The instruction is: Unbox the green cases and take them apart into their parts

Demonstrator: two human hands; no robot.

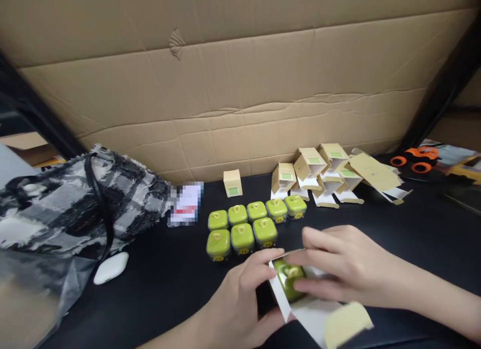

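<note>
My left hand (pixel 244 294) is wrapped round an opened small cardboard box (pixel 280 291), white inside, its flap hanging toward me. Inside the box sits a small square container with a glossy green lid (pixel 287 280) and a pale yellow loop on top. My right hand (pixel 345 266) reaches in from the right, thumb and fingers closed about the container's lid; the fingertips are partly hidden. Just beyond my hands, several matching green-lidded containers (pixel 242 237) stand in two rows on the black table (pixel 169 284).
A closed small box (pixel 233 183) stands behind the rows. Several opened boxes (pixel 310 163) and flattened cardboard (pixel 376 171) lie at the back right, near an orange-wheeled toy truck (pixel 417 159). Left are a checked bag (pixel 131 193), a white earbud case (pixel 111 268) and clear plastic (pixel 71 289).
</note>
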